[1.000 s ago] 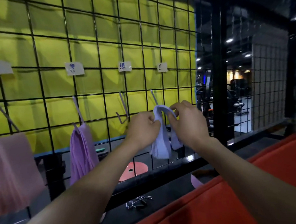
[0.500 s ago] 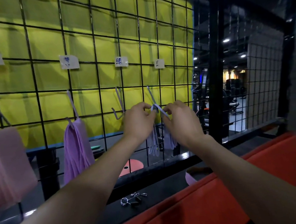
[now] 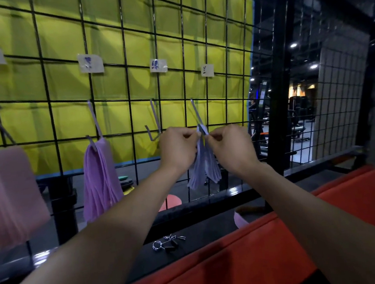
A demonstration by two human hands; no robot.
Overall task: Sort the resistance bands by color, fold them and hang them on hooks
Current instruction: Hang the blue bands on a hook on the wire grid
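A folded pale blue band [image 3: 203,163] hangs over the rightmost hook [image 3: 196,113] of a black wire grid [image 3: 128,83]. My left hand [image 3: 178,147] pinches the band's top fold from the left. My right hand [image 3: 230,147] pinches it from the right, at the hook's tip. A folded purple band [image 3: 99,177] hangs on the second hook [image 3: 94,121]. A folded pink band [image 3: 6,196] hangs at the far left. The third hook [image 3: 154,119] is bare. Another pink band [image 3: 239,219] lies behind the red pad.
Paper labels [image 3: 90,63] are taped to the grid above each hook. Metal spring clips [image 3: 167,243] lie on the black ledge below. A red padded bench [image 3: 249,250] fills the foreground. A black steel post [image 3: 277,87] stands right of the grid.
Both hands lifted the pale blue band from chest height up to the rightmost hook and slipped its fold over the tip. It now hangs narrower between my hands.
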